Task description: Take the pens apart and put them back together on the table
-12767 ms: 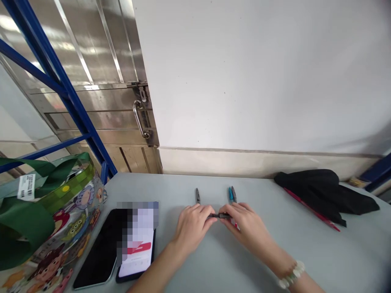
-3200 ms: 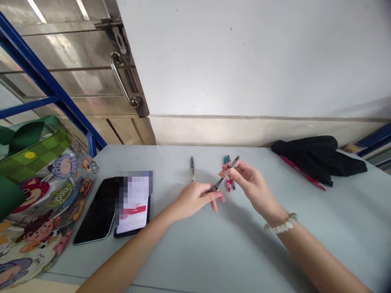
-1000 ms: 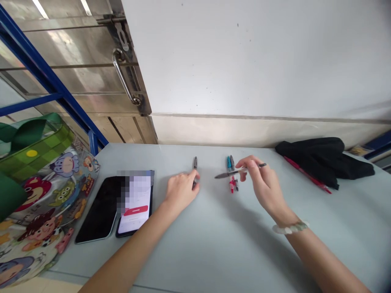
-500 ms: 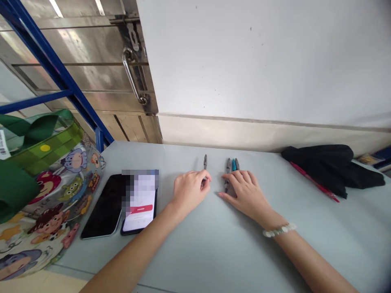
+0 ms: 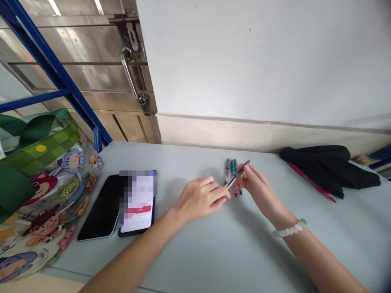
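Observation:
A grey pen is held slanted above the table between both hands. My left hand pinches its lower end, with the fingers curled. Its upper end is pinched by the thumb and fingers of my right hand, which wears a pale bead bracelet. Behind the held pen, more pens lie close together on the table: a grey one, a blue one and a dark one. Their lower parts are partly hidden by the held pen and my fingers.
On the grey table, a black phone and a lit phone lie at the left, beside a cartoon-print bag. A black cloth and a red pen are at the right. A white wall stands behind.
The grey pen that was in my left hand has moved right and is now slanted between both hands. My right hand has left the pens on the table and gripped its upper end.

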### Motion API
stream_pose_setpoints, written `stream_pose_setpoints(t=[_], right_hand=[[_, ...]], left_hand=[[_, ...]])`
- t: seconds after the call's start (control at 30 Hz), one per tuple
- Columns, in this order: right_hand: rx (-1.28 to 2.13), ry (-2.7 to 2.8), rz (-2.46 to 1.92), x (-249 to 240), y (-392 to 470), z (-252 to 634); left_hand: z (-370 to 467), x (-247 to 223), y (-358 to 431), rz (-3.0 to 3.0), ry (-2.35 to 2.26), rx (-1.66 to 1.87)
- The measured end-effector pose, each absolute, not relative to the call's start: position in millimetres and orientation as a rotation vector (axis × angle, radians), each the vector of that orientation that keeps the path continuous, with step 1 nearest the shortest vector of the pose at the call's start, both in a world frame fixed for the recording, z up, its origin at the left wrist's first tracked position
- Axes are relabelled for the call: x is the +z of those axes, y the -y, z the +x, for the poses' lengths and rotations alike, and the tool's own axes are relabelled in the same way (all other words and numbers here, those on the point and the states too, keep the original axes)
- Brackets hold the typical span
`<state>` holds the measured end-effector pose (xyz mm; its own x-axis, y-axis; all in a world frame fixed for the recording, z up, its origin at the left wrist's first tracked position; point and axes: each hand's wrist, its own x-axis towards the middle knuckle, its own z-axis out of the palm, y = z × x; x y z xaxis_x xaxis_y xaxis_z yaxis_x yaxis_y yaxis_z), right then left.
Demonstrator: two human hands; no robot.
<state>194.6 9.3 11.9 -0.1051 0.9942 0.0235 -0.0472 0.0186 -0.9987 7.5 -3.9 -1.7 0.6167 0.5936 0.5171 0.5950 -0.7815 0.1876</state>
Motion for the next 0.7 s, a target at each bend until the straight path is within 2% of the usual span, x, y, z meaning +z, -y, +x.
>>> stream_pose_setpoints(t=[0.2,0.43,0.7], right_hand=[[1.23,1.177,-1.159,14.2,-4.3,187.2],[1.265,1.444,-1.165,11.6,1.1,182.3],[1.344,1.444,-1.035,14.0,-1.8,189.1]], left_hand=[[6.3,-1.1,5.3,-2.792,1.312,-0.835],[6.3,2.6,6.1,-2.715,1.574,-0.753],[5.8,9.5,6.6,-2.948,1.78,-0.737]])
